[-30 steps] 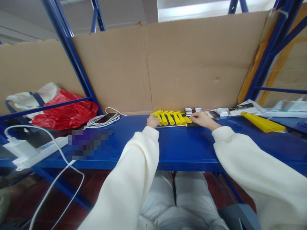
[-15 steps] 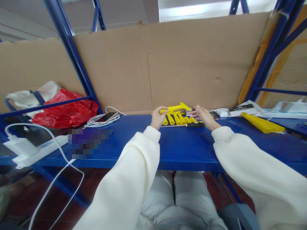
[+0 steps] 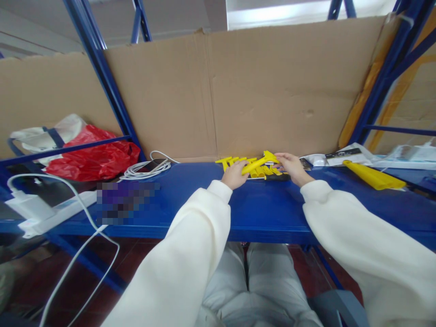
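Observation:
My left hand (image 3: 235, 175) is closed around the grip of a yellow T-shaped scraper handle (image 3: 257, 164), held above the blue table with its wide head to the right. My right hand (image 3: 292, 167) is at that head, its fingers closed on the head's right edge; anything small between them is hidden. Beneath lie several similar yellow handles (image 3: 223, 162) in a row, partly covered by my left hand and the held one. A tool with a black handle (image 3: 276, 178) rests at the front of the row.
A cardboard panel (image 3: 272, 91) stands behind the blue table (image 3: 265, 211). Left are a coiled white cable (image 3: 146, 170), a red plastic bag (image 3: 95, 154) and a white power strip (image 3: 68, 211). To the right lies a yellow folded sheet (image 3: 373, 176) near white packets (image 3: 347, 156).
My left hand has moved right and lower with the yellow scraper handle, now angled more. My right hand's fingers have come from spread apart to closed at its head.

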Demonstrator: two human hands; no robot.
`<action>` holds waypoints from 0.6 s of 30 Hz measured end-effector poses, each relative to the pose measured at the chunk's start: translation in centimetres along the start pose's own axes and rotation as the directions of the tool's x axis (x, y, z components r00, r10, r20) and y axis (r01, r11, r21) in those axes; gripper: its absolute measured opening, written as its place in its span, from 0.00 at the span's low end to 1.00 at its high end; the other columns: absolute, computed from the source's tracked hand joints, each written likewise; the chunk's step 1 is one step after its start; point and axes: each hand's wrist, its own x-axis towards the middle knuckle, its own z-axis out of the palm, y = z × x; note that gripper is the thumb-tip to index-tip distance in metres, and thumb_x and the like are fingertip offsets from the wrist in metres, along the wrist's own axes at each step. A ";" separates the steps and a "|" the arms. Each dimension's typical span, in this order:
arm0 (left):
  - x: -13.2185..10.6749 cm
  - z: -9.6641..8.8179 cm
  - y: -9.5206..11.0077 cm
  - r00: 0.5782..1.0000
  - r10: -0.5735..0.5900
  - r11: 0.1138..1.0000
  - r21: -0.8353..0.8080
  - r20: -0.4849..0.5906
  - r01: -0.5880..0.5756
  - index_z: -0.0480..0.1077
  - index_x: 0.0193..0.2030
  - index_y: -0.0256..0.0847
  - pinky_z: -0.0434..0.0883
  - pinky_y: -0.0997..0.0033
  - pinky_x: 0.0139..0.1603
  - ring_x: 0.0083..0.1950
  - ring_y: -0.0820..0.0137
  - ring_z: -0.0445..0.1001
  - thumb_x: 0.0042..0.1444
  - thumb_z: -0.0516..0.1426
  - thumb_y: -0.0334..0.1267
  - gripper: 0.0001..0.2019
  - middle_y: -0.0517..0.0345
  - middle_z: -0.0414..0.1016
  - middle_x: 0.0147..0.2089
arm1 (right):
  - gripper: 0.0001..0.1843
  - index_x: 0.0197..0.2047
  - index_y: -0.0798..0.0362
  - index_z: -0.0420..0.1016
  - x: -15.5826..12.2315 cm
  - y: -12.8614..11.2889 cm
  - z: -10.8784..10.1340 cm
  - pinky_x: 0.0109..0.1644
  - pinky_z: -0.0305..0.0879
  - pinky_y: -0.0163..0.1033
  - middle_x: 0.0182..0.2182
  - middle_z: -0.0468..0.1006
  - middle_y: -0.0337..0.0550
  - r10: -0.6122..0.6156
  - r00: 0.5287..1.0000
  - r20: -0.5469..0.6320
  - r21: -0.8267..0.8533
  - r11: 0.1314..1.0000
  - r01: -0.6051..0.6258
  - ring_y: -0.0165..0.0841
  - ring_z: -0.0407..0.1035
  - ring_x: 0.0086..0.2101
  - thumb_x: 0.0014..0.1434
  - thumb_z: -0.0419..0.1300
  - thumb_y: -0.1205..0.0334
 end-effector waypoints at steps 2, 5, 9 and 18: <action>0.0 -0.1 0.0 1.000 -0.010 0.997 0.078 -0.005 0.011 0.83 0.57 0.45 0.66 0.49 0.80 0.73 0.50 0.76 0.58 0.66 0.26 0.21 0.46 0.83 0.66 | 0.09 0.50 0.54 0.81 -0.2 -0.1 0.2 0.30 0.73 0.27 0.48 0.87 0.50 -0.002 1.000 0.027 0.001 1.000 0.002 0.29 0.83 0.33 0.70 0.62 0.70; 0.1 0.0 -0.1 1.000 -0.009 0.991 0.134 -0.016 0.011 0.84 0.58 0.44 0.67 0.50 0.79 0.73 0.49 0.76 0.59 0.66 0.27 0.20 0.45 0.84 0.66 | 0.07 0.50 0.53 0.81 -0.1 0.3 0.7 0.32 0.74 0.27 0.48 0.88 0.51 -0.031 0.994 0.105 -0.033 0.999 0.035 0.31 0.84 0.35 0.69 0.65 0.68; 0.1 0.1 0.1 1.000 -0.005 0.978 0.210 -0.005 0.006 0.84 0.60 0.43 0.72 0.54 0.76 0.70 0.53 0.80 0.63 0.65 0.30 0.19 0.46 0.85 0.66 | 0.06 0.47 0.54 0.82 0.1 1.2 1.6 0.37 0.79 0.33 0.43 0.88 0.49 -0.080 0.972 0.222 -0.076 0.992 0.099 0.34 0.84 0.38 0.67 0.67 0.67; 0.1 -0.1 0.4 0.999 -0.032 0.934 0.355 -0.003 0.031 0.82 0.63 0.39 0.77 0.63 0.69 0.66 0.58 0.83 0.68 0.63 0.32 0.18 0.46 0.85 0.65 | 0.15 0.54 0.49 0.89 0.5 2.3 2.3 0.69 0.74 0.58 0.55 0.88 0.49 -0.276 0.856 0.438 -0.087 0.934 0.346 0.45 0.82 0.56 0.66 0.67 0.62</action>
